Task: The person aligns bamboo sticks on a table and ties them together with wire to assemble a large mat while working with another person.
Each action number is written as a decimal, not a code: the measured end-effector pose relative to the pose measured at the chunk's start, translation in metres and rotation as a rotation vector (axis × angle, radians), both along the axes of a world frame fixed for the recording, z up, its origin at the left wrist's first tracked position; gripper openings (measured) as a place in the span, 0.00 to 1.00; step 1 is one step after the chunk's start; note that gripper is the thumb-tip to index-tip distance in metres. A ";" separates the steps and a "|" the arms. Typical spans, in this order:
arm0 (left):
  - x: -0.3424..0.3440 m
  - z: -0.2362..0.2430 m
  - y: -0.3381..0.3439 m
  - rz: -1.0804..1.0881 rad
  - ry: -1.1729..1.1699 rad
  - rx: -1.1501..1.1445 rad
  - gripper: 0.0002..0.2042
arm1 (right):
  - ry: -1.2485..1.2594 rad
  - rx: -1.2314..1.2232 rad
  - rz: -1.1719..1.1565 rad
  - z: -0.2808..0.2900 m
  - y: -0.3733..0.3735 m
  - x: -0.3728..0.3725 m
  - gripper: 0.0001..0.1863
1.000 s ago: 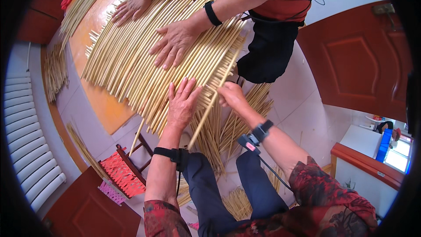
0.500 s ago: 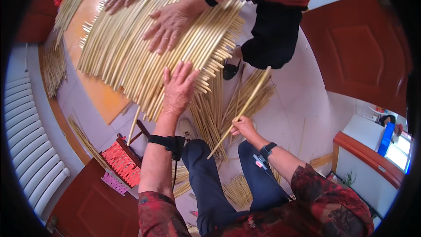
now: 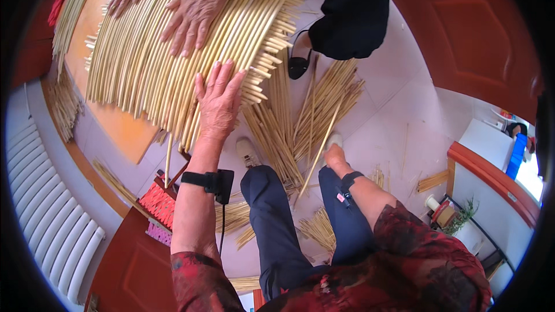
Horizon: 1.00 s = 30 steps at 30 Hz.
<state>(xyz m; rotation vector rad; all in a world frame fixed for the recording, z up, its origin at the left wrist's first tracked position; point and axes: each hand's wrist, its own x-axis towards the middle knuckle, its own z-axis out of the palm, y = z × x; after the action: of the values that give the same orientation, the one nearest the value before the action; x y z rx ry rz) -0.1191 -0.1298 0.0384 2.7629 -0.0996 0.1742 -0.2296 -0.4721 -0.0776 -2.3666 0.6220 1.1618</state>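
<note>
A broad layer of pale straw-coloured stalks (image 3: 136, 60) lies side by side on an orange board (image 3: 113, 130). My left hand (image 3: 219, 104) rests on its near right part with fingers spread flat over the stalks. Lower right, over the floor near my knee, my right hand (image 3: 334, 157) is closed on one long thin stalk (image 3: 325, 134), which slants down to the left. Its fingertips are partly hidden. Across from me, another person's two hands (image 3: 189, 18) lie flat on the layer, left of and beyond my left hand.
Loose stalks (image 3: 329, 110) lie in heaps on the floor between my feet and the other person's black shoe (image 3: 299, 65). A stool with a red woven seat (image 3: 157, 203) stands at lower left by a white radiator (image 3: 55, 214). Brown doors (image 3: 462, 40) stand at right.
My right hand has moved slightly farther out and right with the stalk, which now stands steeper. My left hand stays flat on the layer. The view has shifted, moving the layer up and left.
</note>
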 end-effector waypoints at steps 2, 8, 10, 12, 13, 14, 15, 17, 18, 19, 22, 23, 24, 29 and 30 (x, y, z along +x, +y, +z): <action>0.001 0.000 0.000 -0.002 -0.008 0.001 0.19 | -0.354 0.141 0.247 0.004 0.016 0.021 0.07; -0.004 0.003 0.008 0.013 -0.016 0.017 0.19 | -0.740 0.736 0.211 0.126 0.158 0.159 0.10; -0.002 0.002 0.006 0.027 -0.033 0.017 0.19 | -0.794 0.625 0.452 0.136 0.178 0.181 0.12; -0.004 0.000 0.005 0.017 -0.042 0.006 0.19 | -0.793 0.594 0.495 0.134 0.188 0.186 0.12; -0.005 -0.001 0.006 0.016 -0.032 -0.002 0.19 | -0.780 0.553 0.526 0.133 0.194 0.188 0.12; -0.007 -0.002 0.008 0.025 -0.039 0.010 0.19 | -0.787 0.566 0.533 0.131 0.199 0.188 0.12; -0.006 -0.001 0.007 0.027 -0.030 -0.001 0.19 | -0.767 0.541 0.555 0.132 0.200 0.187 0.12; -0.006 -0.001 0.006 0.033 -0.023 -0.021 0.18 | -0.741 0.500 0.520 0.134 0.205 0.187 0.12; -0.006 0.000 0.005 0.038 -0.029 -0.019 0.18 | -0.747 0.503 0.526 0.134 0.205 0.188 0.12; -0.006 0.000 0.004 0.042 -0.029 -0.017 0.19 | -0.736 0.508 0.507 0.134 0.205 0.190 0.11; -0.004 0.002 0.004 0.046 -0.035 -0.009 0.19 | -0.731 0.511 0.481 0.130 0.204 0.196 0.09; -0.004 0.002 0.003 0.037 -0.030 -0.015 0.19 | -0.751 0.553 0.466 0.125 0.202 0.198 0.09; -0.005 0.002 0.004 0.031 -0.021 -0.020 0.18 | -0.766 0.598 0.451 0.124 0.203 0.199 0.08; -0.004 0.006 -0.005 0.075 -0.051 0.058 0.21 | -0.788 0.620 0.521 0.124 0.200 0.200 0.07; -0.003 0.009 -0.008 0.076 -0.032 0.068 0.22 | -0.807 0.615 0.569 0.123 0.199 0.201 0.07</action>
<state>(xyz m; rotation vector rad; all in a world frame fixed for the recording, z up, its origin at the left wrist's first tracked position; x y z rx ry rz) -0.1225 -0.1381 0.0474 2.8341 -0.0086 0.2393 -0.0282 -0.2732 0.0458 -2.2021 -0.6206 0.3738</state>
